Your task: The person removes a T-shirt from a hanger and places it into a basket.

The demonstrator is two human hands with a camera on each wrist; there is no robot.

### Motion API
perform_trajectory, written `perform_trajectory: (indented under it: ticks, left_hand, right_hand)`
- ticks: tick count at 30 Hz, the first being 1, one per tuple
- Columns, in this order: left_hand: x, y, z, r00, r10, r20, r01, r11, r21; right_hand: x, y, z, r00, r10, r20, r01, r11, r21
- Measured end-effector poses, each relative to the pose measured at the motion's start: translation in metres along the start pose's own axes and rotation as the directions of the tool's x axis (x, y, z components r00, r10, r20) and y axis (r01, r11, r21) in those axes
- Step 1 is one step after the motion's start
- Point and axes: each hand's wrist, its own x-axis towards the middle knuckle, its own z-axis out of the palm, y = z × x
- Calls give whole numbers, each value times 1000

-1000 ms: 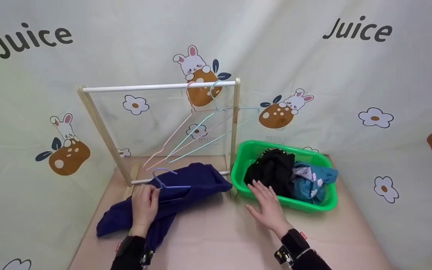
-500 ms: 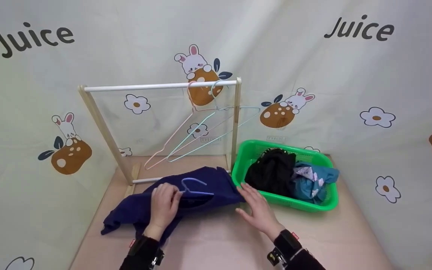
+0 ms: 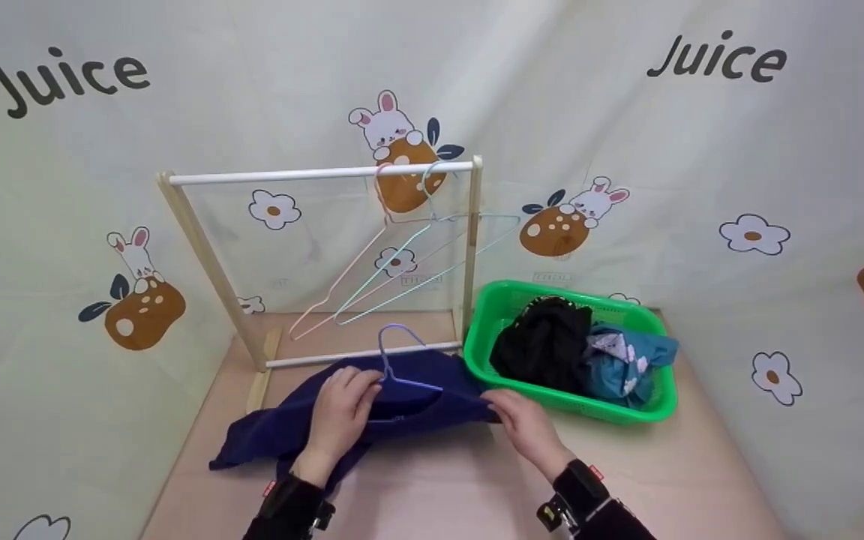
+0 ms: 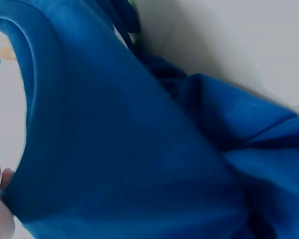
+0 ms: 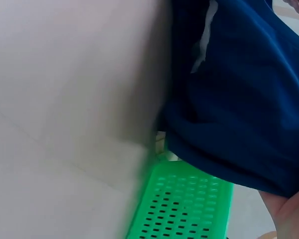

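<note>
The dark navy blue cloth garment (image 3: 372,409) lies bunched on the pale tabletop (image 3: 439,487), in front of the wooden rack's lower rail and just beside the green plastic laundry basket (image 3: 653,409). A thin lilac wire hanger (image 3: 402,367) sits partly inside it, its hook poking up past the neckline. The person's left hand (image 3: 342,412) has its fingers curled around the hanger's neck together with the fabric there. The right hand (image 3: 526,427) pinches the garment's edge at the basket side, fingers bent onto the cloth.

From where I stand, the risk looks to be at the neckline: the hanger seems only part-way in, so a lift could let one shoulder slide off the wire and the garment slump to one side. The long fold trailing toward the left edge of the table adds weight on that side, which I'd guess would pull it askew. The cloth also lies close against the basket rim and the wooden clothes rack (image 3: 312,176), so a hasty pull might catch it there or nudge the basket.
</note>
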Motion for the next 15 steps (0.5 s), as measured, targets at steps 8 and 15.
perform_trajectory:
  ticks: [8,15]
  left_hand:
    - [15,23,0,977,-201,70,210,966,-151]
    - [22,34,-3,935,-332,123,353,894,-276]
  right_hand:
    - [4,-4,-2,994,-95,-55,94,995,-28]
    - [2,-4,-5,994,-72,-78,76,996,46]
